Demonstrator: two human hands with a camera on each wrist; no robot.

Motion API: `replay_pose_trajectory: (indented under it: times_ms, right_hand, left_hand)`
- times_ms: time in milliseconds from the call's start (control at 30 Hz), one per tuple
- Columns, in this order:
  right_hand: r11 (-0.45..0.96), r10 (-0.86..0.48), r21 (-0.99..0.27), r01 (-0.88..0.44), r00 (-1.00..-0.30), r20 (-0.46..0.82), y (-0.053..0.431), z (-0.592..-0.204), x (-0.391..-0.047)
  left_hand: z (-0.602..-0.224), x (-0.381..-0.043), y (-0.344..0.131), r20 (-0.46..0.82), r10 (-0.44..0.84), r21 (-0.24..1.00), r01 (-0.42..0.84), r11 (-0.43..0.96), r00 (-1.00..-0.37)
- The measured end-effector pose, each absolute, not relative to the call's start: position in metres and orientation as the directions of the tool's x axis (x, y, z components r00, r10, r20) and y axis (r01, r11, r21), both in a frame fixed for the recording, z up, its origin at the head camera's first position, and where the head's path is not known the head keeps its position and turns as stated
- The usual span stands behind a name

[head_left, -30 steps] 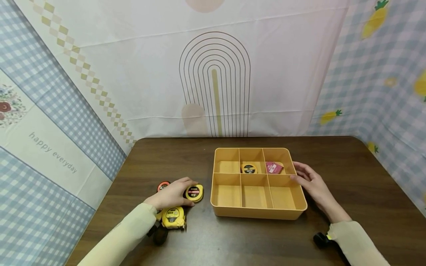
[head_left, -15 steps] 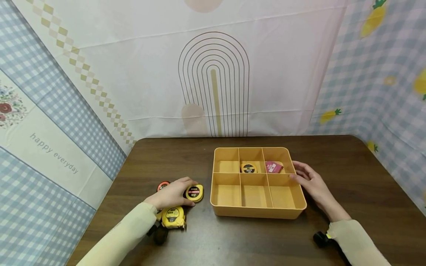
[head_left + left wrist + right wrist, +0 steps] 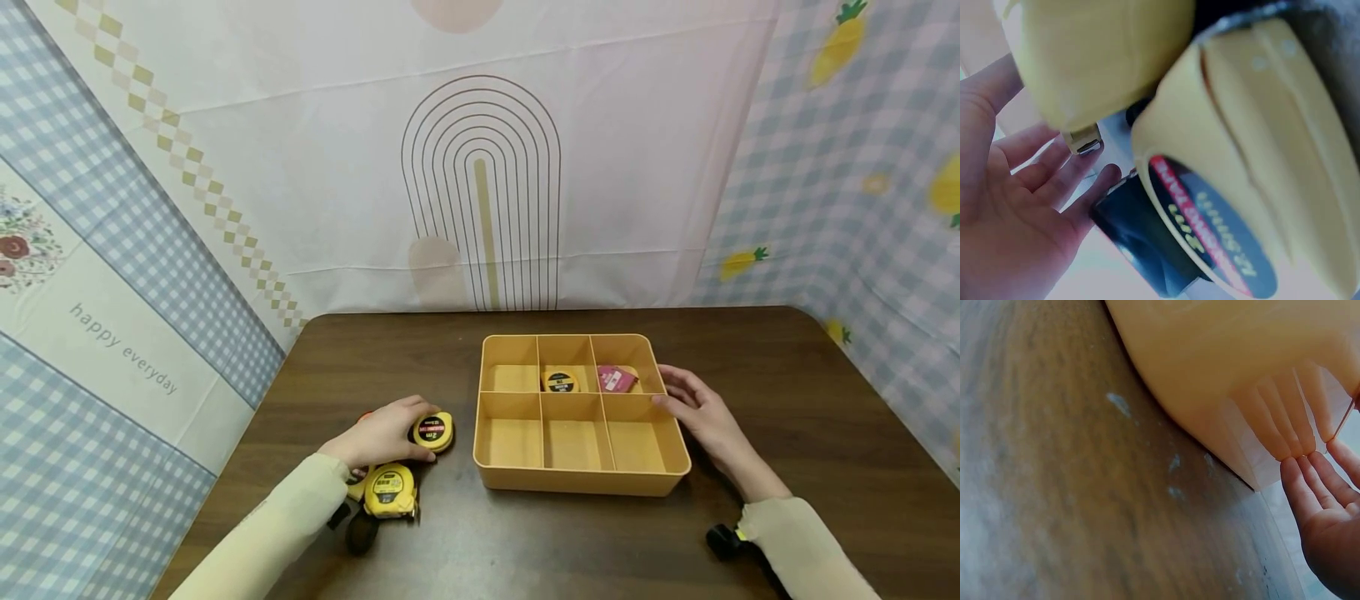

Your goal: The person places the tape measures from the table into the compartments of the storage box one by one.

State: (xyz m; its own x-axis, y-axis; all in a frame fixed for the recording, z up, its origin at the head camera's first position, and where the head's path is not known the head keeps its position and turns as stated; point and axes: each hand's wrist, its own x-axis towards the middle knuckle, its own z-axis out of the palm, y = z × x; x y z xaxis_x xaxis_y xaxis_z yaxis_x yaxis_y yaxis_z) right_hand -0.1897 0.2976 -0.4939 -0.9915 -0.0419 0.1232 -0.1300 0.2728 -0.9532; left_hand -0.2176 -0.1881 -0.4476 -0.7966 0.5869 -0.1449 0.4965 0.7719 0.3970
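My left hand (image 3: 386, 431) pinches a small yellow round tape measure (image 3: 433, 432), marked 2m, between thumb and fingers. Below that hand lies a larger yellow tape measure (image 3: 391, 492) with its metal hook out. Another yellow tape measure (image 3: 1204, 219) with a dark oval label is close up in the left wrist view, and shows partly beside the sleeve. With the thumb at the rim and fingers along the outer wall, my right hand (image 3: 701, 412) holds the right side of a yellow six-compartment box (image 3: 577, 481). The right wrist view shows those fingertips (image 3: 1297, 478) against the wall.
A yellow tape measure (image 3: 561, 382) lies in the box's back middle compartment, a pink one (image 3: 617, 378) in the back right. A red tape measure peeks out behind the left hand. A black object (image 3: 362, 532) sits below the left wrist, on the brown table (image 3: 525, 550).
My left hand has shifted slightly left and away from me, and the small yellow tape measure has moved and tilted with it. The right hand stays at the box.
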Motion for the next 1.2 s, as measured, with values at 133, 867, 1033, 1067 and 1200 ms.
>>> replay_pose_trajectory:
  times_ms: [133,867,1033,1067,1200]
  right_hand:
    - [0.269,-0.047,-0.953,-0.136,-0.991,0.128,0.298,-0.495,-0.19]
    - [0.288,-0.067,-0.949,-0.131,-0.991,0.116,0.297,-0.491,-0.19]
    - [0.294,-0.077,-0.948,-0.124,-0.991,0.106,0.297,-0.49,-0.19]
    - [0.299,-0.078,-0.946,-0.126,-0.991,0.107,0.297,-0.489,-0.19]
    - [0.31,-0.091,-0.941,-0.134,-0.99,0.111,0.296,-0.486,-0.189]
  left_hand:
    - [-0.446,-0.22,-0.191,-0.145,0.579,0.397,0.489,0.777,-0.802]
    - [-0.441,-0.225,-0.188,-0.127,0.554,0.409,0.465,0.785,-0.823]
    - [-0.441,-0.223,-0.189,-0.082,0.581,0.441,0.494,0.75,-0.81]
    - [-0.44,-0.224,-0.189,-0.072,0.59,0.446,0.503,0.74,-0.804]
    - [-0.433,-0.229,-0.193,-0.023,0.571,0.452,0.501,0.738,-0.82]
